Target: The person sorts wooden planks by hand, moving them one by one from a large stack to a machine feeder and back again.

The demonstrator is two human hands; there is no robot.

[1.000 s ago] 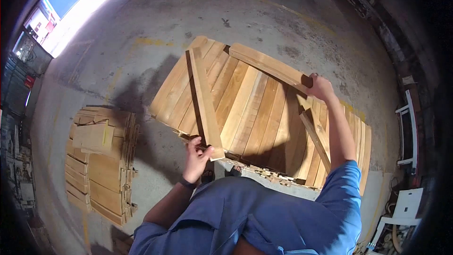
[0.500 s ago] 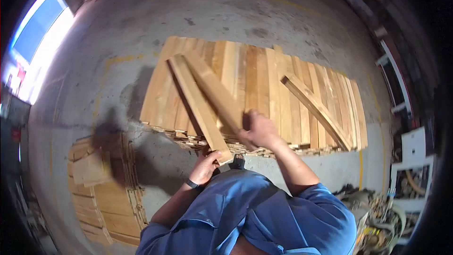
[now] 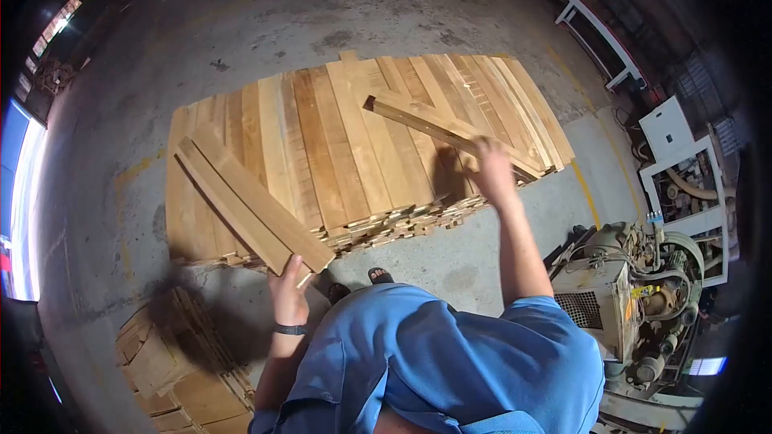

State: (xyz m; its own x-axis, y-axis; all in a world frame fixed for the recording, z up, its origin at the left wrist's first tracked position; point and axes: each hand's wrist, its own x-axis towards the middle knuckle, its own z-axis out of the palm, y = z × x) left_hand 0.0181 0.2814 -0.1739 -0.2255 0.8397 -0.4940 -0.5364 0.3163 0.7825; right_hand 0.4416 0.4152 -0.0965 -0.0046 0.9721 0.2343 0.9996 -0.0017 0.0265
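Observation:
A wide stack of wooden boards (image 3: 322,145) lies in front of me. My left hand (image 3: 288,285) is closed around the near ends of two boards (image 3: 249,209), side by side and slanting up to the left over the stack. On the right, another board (image 3: 426,119) with a dark end lies diagonally on top of the stack. My right hand (image 3: 492,169) is closed on that board toward its near right end; its fingertips are partly hidden.
A lower pile of wood pieces (image 3: 189,362) stands on the floor at the lower left. To the right is a machine with hoses (image 3: 643,289), beside a white frame (image 3: 683,185). Yellow lines (image 3: 585,193) mark the concrete floor.
My right hand has left the board beside my left hand and moved right onto the diagonal board. The left hand now holds two boards together. The view has turned right.

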